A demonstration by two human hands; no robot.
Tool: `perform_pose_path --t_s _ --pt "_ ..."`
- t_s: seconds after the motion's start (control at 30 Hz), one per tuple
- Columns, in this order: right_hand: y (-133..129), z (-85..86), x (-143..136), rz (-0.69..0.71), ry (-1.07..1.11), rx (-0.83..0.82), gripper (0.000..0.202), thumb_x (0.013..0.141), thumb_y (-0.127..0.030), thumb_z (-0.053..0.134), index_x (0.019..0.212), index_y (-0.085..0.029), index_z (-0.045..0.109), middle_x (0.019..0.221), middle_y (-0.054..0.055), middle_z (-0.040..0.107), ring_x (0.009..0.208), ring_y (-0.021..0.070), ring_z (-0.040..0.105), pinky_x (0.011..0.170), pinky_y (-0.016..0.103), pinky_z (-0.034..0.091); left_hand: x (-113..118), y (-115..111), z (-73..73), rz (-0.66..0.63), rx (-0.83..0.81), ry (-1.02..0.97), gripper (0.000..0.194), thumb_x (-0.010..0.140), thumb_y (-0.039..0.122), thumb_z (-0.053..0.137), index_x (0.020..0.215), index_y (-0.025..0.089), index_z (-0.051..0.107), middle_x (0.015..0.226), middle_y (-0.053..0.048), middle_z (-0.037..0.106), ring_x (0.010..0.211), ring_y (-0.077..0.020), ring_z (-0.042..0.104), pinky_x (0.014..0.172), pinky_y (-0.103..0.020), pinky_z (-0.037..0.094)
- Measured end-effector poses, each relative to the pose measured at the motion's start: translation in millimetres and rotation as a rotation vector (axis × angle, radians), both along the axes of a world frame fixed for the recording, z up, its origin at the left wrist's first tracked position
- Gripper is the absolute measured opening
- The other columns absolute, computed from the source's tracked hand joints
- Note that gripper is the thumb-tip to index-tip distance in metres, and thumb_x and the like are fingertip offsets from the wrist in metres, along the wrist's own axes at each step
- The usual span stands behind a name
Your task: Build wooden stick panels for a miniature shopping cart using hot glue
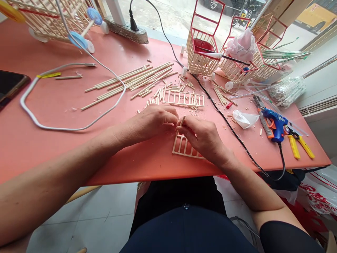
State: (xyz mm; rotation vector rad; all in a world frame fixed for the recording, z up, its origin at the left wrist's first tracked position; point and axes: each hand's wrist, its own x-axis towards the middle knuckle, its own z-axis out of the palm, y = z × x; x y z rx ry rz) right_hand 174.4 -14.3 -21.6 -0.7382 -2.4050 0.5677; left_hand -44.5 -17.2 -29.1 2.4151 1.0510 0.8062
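Stick (pixel 182 121) pinched in right hand (pixel 206 137) by slatted frame (pixel 185 146); left hand (pixel 155 121) alongside, cannot tell whether gripping.

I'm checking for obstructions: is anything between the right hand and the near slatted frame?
Nothing visible stands between the right hand and the near slatted frame. The hand, pinching a short stick, hides part of the frame; contact is unclear.
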Motion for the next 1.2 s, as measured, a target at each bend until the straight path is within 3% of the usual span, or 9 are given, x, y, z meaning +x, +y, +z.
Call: perform_pose_path --t_s 0.3,0.67,0.83,0.97,1.1,1.2 --pt "3 -2.9 -3 0.023 0.012 0.056 0.023 0.106 -0.025 0.053 0.084 -0.021 0.053 0.077 0.000 0.060 0.068 0.0123 0.050 0.067 0.024 0.038 0 1 -3.2 -0.037 0.033 -0.038 0.037 0.099 0.027 0.058 0.068 0.016 0.075 0.071 -0.004 0.064 0.065 -0.0125 0.055 0.063 -0.023 0.041" --pt "4 -4.1 -3 0.026 0.008 -0.004 0.022 0.106 -0.026 0.053 0.085 -0.020 0.055 0.079 0.000 0.060 0.072 0.0131 0.051 0.070 0.024 0.039 3 4 -3.3 -0.075 0.063 -0.062 0.046 0.104 0.035 0.054 0.066 0.017 0.072 0.067 -0.003 0.062 0.062 -0.0117 0.052 0.060 -0.023 0.039" --pt "3 -5.9 -3 0.024 0.024 -0.018 0.022 0.106 -0.026 0.053 0.085 -0.020 0.055 0.079 0.001 0.061 0.070 0.0126 0.050 0.068 0.024 0.039 2 3 -4.1 -0.076 0.083 -0.027 0.041 0.102 0.026 0.056 0.065 0.017 0.071 0.069 -0.004 0.065 0.064 -0.0118 0.056 0.062 -0.022 0.040" --pt "1 -4.9 -4 0.020 0.038 -0.070 0.024 0.107 -0.028 0.052 0.084 -0.019 0.055 0.078 0.001 0.060 0.070 0.0119 0.049 0.069 0.023 0.039 -8 0 6.7 0.024 0.075 -0.082 0.025 0.098 0.018 0.059 0.084 0.018 0.079 0.087 -0.005 0.076 0.077 -0.0145 0.067 0.071 -0.023 0.048" --pt "0 -4.9 -5 0.028 0.044 -0.125 0.026 0.107 -0.028 0.050 0.083 -0.019 0.053 0.078 0.001 0.059 0.071 0.0115 0.050 0.070 0.023 0.040 -15 -4 22.9 0.115 -0.103 -0.247 0.014 0.094 0.024 0.071 0.101 0.021 0.082 0.093 -0.003 0.079 0.080 -0.0145 0.069 0.074 -0.024 0.052" --pt "1 -7.4 -5 0.024 0.058 -0.112 0.027 0.107 -0.029 0.050 0.082 -0.020 0.051 0.078 0.000 0.058 0.069 0.0113 0.048 0.069 0.023 0.039 -12 -7 27.8 0.079 -0.267 -0.360 0.009 0.088 0.027 0.078 0.095 0.021 0.080 0.086 -0.001 0.077 0.074 -0.0129 0.066 0.070 -0.022 0.053"
